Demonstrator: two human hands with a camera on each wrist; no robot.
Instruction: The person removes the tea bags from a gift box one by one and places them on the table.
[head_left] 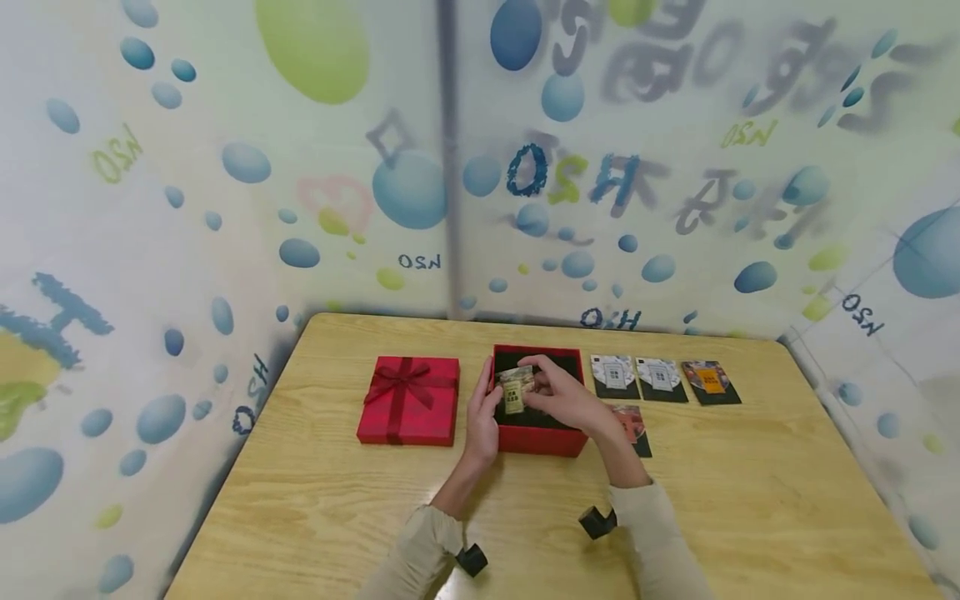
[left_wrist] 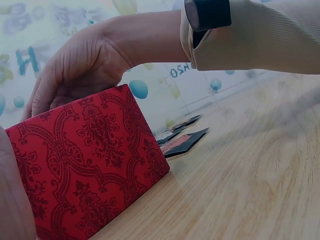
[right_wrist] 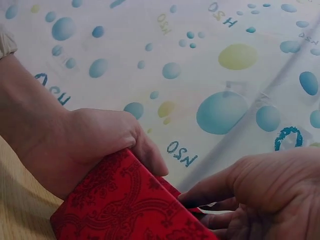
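Note:
A red box [head_left: 540, 442] with a dark inside stands uncovered on the table, its walls printed with a dark floral pattern. My left hand [head_left: 482, 421] grips its left wall, fingers along the outside and thumb over the rim, as the right wrist view also shows. Over the box opening, my right hand [head_left: 566, 396] pinches a small flat square packet [head_left: 513, 398] with a yellow label, by its right side. The left thumb tip is right at the packet's left edge. From the left wrist, the right hand [left_wrist: 75, 75] reaches over the rim, its fingertips hidden by the box wall.
Left of the box lies a red lid [head_left: 378, 417] with a dark red ribbon bow [head_left: 405, 381]. To the right are flat square packets: two with white labels [head_left: 615, 377], one with an orange label [head_left: 711, 382], and a reddish one [head_left: 633, 425] partly behind the right forearm.

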